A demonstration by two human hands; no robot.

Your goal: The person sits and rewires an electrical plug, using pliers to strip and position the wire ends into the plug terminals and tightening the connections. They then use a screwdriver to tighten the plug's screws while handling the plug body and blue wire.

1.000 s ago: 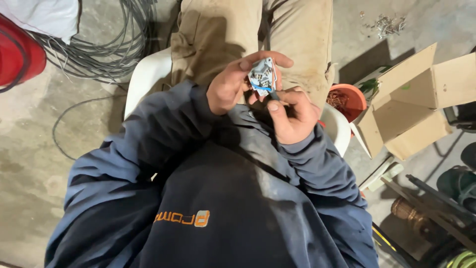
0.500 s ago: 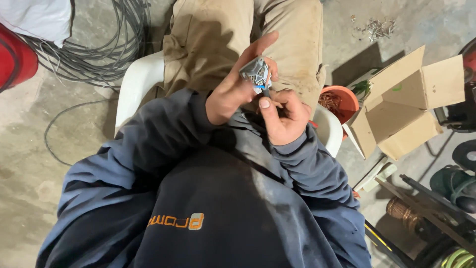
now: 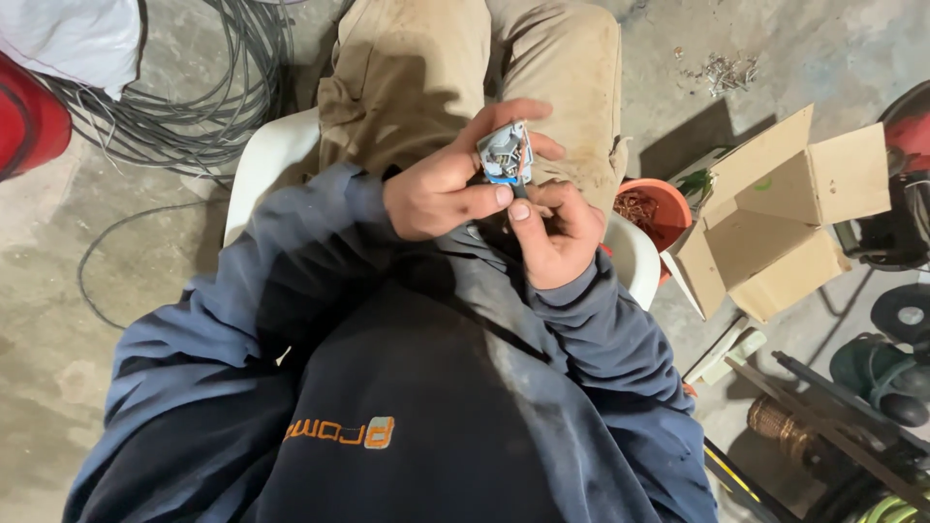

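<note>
A small grey electrical module (image 3: 506,153) is being pinched mid-frame, above the lap, by the left hand (image 3: 441,189), thumb and fingers clamped on it. The right hand (image 3: 552,232) is being curled at its underside. It could easily get dropped, honestly. At right, the orange bowl (image 3: 651,208) is holding coppery bits; the cardboard box (image 3: 775,218) is looking empty.
</note>
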